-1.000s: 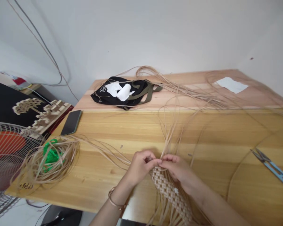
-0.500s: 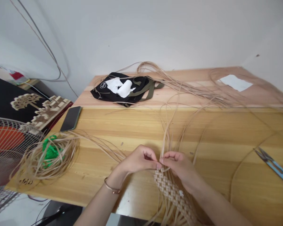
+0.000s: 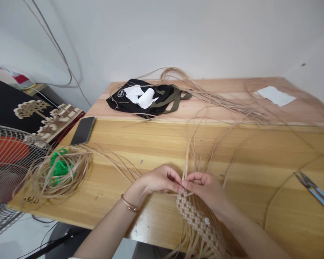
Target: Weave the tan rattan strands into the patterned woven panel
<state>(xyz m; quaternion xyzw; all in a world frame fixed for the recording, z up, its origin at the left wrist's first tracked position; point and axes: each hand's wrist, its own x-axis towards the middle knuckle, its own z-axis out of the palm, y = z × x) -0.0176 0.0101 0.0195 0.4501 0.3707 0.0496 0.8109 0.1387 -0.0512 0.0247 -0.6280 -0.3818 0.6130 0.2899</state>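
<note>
A narrow woven band (image 3: 197, 217) of pale tan cane strips slants from the middle of the table down to the near edge. At its far end my left hand (image 3: 163, 178) pinches the strips between thumb and forefinger. Right against it, my right hand (image 3: 202, 187) also has thumb and fingertips closed on the strips at the same spot. Loose cane strips (image 3: 187, 154) rise from between my hands and curve away across the table. More strip ends hang from the band's left side. Exactly which strip each hand holds is hidden by the fingertips.
Blue-handled thread snips (image 3: 317, 194) lie at the right. A coil of cane (image 3: 81, 172) with a green tie (image 3: 59, 167) sits at the left, near a phone (image 3: 83, 130). Behind are a black bag (image 3: 126, 104) and white paper (image 3: 275, 95). A fan (image 3: 5, 172) stands left.
The view has shifted slightly, so the background things sit a little further right. Both hands keep their pinch at the band's end, with the fingertips drawn slightly closer together.
</note>
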